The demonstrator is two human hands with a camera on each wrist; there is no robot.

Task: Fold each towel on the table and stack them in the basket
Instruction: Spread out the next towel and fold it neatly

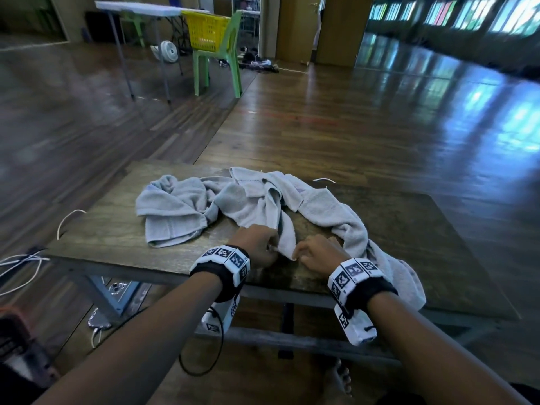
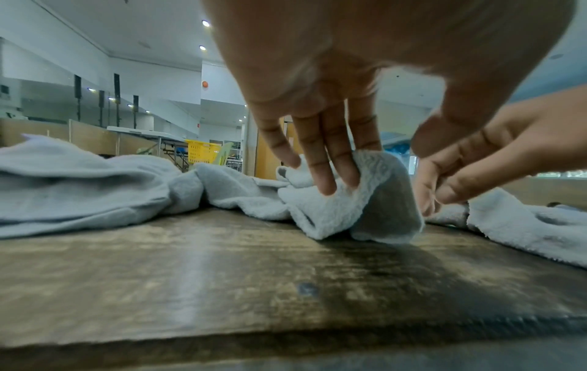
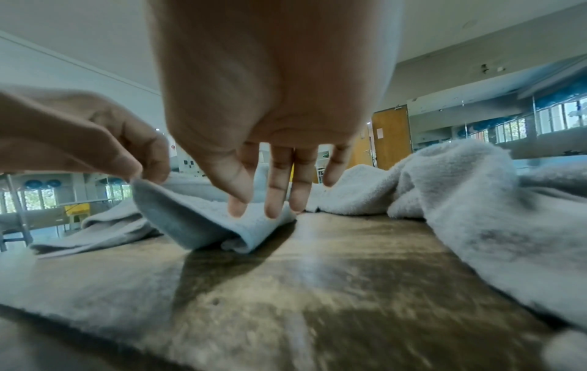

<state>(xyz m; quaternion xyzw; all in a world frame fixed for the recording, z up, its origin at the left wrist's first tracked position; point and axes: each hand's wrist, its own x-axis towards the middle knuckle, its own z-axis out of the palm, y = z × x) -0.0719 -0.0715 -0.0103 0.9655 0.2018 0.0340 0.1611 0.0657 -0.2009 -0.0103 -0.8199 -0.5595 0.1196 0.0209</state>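
Observation:
Several grey towels lie crumpled on the wooden table point(image 1: 117, 229): one at the left point(image 1: 172, 211), one in the middle point(image 1: 257, 200), one at the right point(image 1: 347, 223). My left hand point(image 1: 260, 247) pinches the near corner of the middle towel point(image 2: 343, 208) and holds its edge raised off the wood point(image 3: 178, 213). Just to its right, my right hand point(image 1: 317, 254) rests its fingertips point(image 3: 273, 208) on the same corner's edge. The yellow basket point(image 1: 207, 30) sits on a green chair far across the room.
The right towel hangs over the table's near right edge point(image 1: 409, 290). White cables point(image 1: 23, 267) trail at the table's left side. A white folding table point(image 1: 137, 8) and a fan point(image 1: 168, 51) stand near the chair point(image 1: 222, 62), across open wooden floor.

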